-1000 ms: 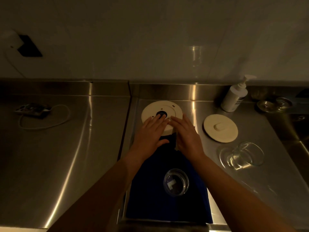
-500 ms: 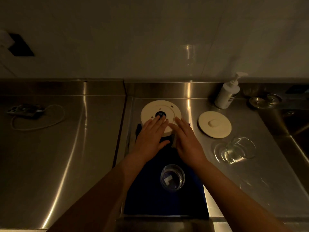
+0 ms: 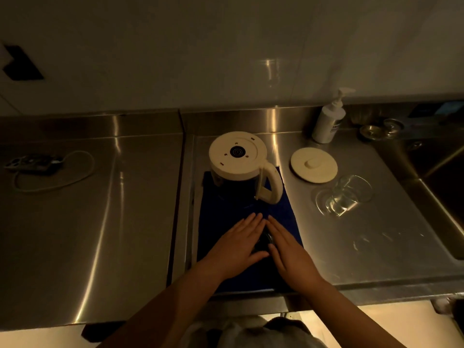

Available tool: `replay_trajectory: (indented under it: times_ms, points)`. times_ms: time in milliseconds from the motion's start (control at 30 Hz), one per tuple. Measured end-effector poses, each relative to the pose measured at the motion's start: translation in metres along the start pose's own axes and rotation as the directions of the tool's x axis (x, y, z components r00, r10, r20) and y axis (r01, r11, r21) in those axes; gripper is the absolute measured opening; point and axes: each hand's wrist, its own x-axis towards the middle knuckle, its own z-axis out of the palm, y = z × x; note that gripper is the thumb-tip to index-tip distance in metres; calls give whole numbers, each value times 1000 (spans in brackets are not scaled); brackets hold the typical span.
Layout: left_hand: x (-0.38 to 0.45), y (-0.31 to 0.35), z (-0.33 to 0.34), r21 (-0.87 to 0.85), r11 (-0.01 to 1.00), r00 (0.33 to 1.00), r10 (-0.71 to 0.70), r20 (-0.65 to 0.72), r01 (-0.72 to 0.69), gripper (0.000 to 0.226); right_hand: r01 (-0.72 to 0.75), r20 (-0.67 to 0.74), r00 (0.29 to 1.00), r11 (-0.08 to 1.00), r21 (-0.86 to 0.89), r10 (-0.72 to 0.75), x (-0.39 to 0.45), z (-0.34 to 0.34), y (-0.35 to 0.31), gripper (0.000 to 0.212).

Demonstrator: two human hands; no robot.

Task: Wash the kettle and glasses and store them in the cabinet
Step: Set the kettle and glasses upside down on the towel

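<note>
kettle: cream kettle [image 3: 238, 156] upside down on the far end of the blue cloth [image 3: 226, 217], base up, handle toward the right.
lid: kettle lid [image 3: 313, 165] flat on the steel counter [image 3: 351, 234], just right of the kettle, apart from it.
glasses: one glass [image 3: 347, 195] on its side near the lid, on bare counter; a second glass [image 3: 263, 243] on the cloth — mostly hidden between the hands.
left hand: left hand [image 3: 237, 247] flat, fingers straight, lying against the hidden glass's left side.
right hand: right hand [image 3: 288, 249] flat, fingers straight, on the glass's right side; fingertips of both hands nearly meet.
grip: neither hand curls round anything — real contact with the glass can't be told.
other: soap pump bottle [image 3: 327, 120] at the back wall; power strip [image 3: 32, 164] with cord far left.
</note>
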Motion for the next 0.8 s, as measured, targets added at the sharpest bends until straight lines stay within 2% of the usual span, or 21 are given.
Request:
replay_trajectory:
  times_ms: [267, 433, 633, 800]
  points:
    - [-2, -3, 19, 108, 993, 999, -43, -4, 43, 66, -81, 3, 997, 997, -21, 81, -13, 7, -4, 64]
    - [-8, -7, 14, 152, 986, 998, -63, -4, 63, 64, -115, -25, 993, 992, 57, 116, -7, 13, -18, 76]
    - [-29, -17, 3, 37, 991, 990, -128, -60, 130, 70, -24, -5, 1000, 996, 80, 25, 11, 15, -33, 82]
    - [-37, -21, -2, 5, 998, 992, -60, -108, 61, 76, 16, 18, 1000, 990, 137, -19, 23, 26, -45, 86]
